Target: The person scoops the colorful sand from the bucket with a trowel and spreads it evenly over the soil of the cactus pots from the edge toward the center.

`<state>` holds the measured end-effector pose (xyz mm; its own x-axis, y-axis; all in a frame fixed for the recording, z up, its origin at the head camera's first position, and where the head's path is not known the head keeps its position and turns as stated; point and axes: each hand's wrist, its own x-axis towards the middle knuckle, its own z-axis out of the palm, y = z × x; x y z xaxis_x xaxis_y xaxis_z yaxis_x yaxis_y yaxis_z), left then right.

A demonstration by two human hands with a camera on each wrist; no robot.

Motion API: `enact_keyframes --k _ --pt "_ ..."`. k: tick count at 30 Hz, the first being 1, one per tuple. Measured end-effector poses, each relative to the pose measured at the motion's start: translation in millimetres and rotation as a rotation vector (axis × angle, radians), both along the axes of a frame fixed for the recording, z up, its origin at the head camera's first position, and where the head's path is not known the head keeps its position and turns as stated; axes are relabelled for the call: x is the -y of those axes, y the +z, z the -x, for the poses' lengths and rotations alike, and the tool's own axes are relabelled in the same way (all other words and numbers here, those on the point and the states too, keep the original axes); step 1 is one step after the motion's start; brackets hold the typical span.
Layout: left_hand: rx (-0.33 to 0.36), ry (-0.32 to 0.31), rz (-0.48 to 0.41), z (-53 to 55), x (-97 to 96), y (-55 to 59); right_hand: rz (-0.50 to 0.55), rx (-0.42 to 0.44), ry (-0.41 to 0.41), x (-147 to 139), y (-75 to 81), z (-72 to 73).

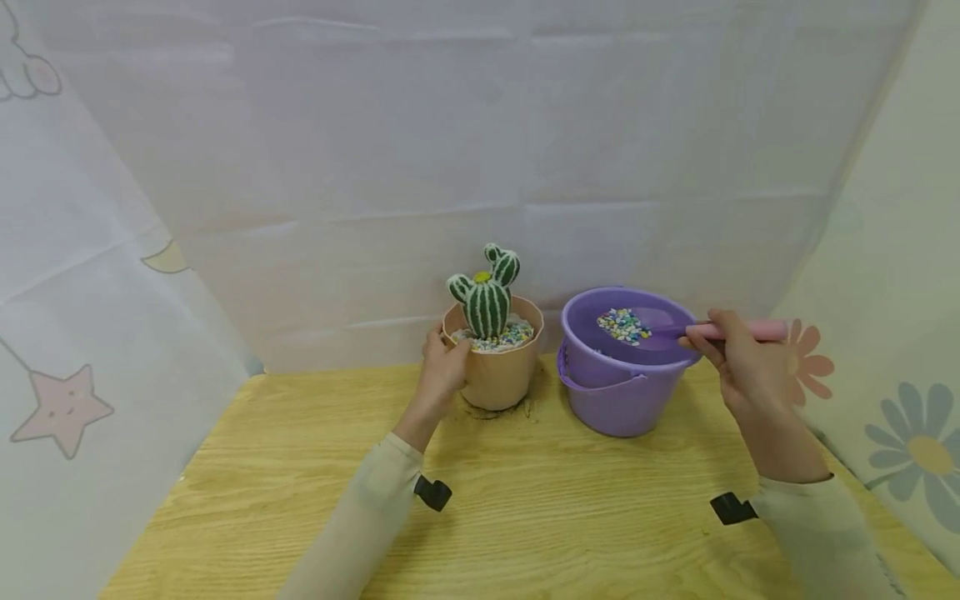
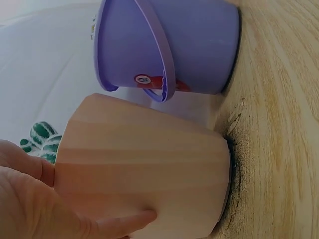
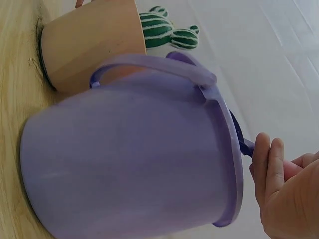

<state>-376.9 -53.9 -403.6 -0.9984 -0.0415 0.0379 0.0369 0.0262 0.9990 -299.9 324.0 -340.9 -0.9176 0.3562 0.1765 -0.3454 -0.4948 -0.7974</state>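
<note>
My left hand (image 1: 442,371) grips the near left side of a peach flower pot (image 1: 498,379), thumb at the rim and fingers along the outer wall. In the pot a green cactus (image 1: 487,310) with white stripes and a yellow flower stands upright, colourful pebbles (image 1: 513,336) around its base. My right hand (image 1: 752,367) holds a small shovel by its pink handle (image 1: 768,331). The shovel's purple blade (image 1: 660,321) lies over the mouth of a purple bucket (image 1: 618,408) and carries multicoloured pebbles (image 1: 622,326). In the right wrist view the bucket wall hides most of the blade.
The pot and bucket stand side by side on a wooden table (image 1: 525,517), near the pale cloth backdrop (image 1: 420,167). Dark soil crumbs (image 2: 237,172) lie around the pot's base. The bucket's handle (image 2: 162,40) hangs down on its near side.
</note>
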Motion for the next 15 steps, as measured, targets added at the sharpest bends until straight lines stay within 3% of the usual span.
enact_keyframes --k 9,12,15 --pt "-0.012 -0.010 -0.105 4.5 0.6 -8.0 0.010 0.059 0.082 12.3 -5.0 2.4" --pt "-0.008 0.005 -0.128 7.5 -0.2 -9.7 0.072 0.092 0.139 9.9 1.3 3.2" --pt "0.003 0.023 -0.168 11.4 0.9 -10.4 0.185 0.104 0.254 6.5 9.4 5.8"
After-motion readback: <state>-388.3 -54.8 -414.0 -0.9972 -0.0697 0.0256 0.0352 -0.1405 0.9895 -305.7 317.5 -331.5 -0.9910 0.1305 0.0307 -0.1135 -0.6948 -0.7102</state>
